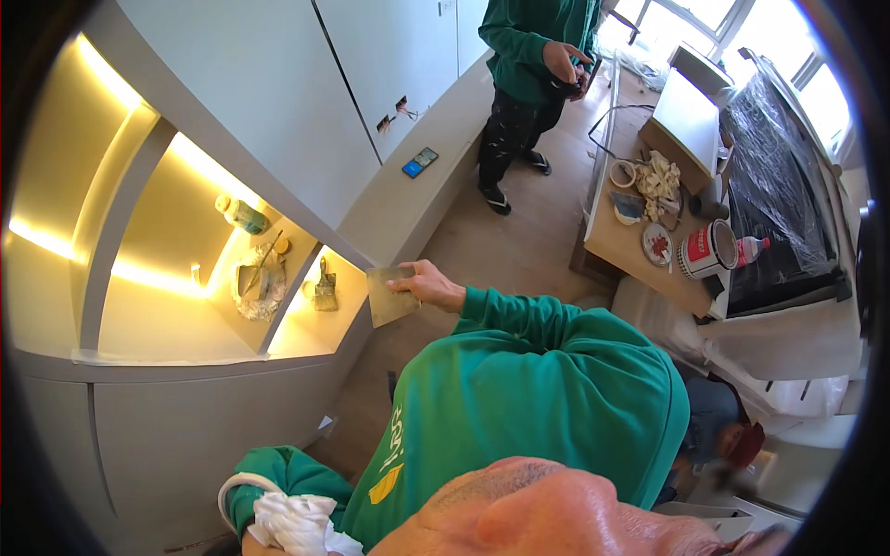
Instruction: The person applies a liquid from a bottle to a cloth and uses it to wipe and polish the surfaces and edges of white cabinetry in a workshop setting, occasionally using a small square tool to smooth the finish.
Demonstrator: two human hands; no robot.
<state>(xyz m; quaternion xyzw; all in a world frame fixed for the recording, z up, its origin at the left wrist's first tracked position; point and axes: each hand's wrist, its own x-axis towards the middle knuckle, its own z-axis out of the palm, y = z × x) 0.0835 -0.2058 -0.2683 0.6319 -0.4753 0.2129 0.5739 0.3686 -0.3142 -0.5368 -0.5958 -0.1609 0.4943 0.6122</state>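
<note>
My right hand (431, 285) pinches a flat, wide scraper blade (387, 304) at one corner, thumb and fingers closed on it. The blade is beside the end edge of the lit shelf unit (209, 372); whether it touches is unclear. At the lower left, my left hand (252, 545) is mostly hidden behind a bunched white cloth (295, 524) that it holds. In the lit compartments are a paintbrush (325, 289), a green-and-yellow bottle (243, 215) and a whitish plate-like thing (264, 289) with a tool on it.
A phone (420, 163) lies on the ledge, below wires (400, 109) poking from the wall panel. Another person (528, 83) stands beyond. The bench (607, 236) holds a paint bucket (706, 250), tape roll (622, 173) and crumpled paper (660, 185). Someone in a red cap (744, 445) is at lower right.
</note>
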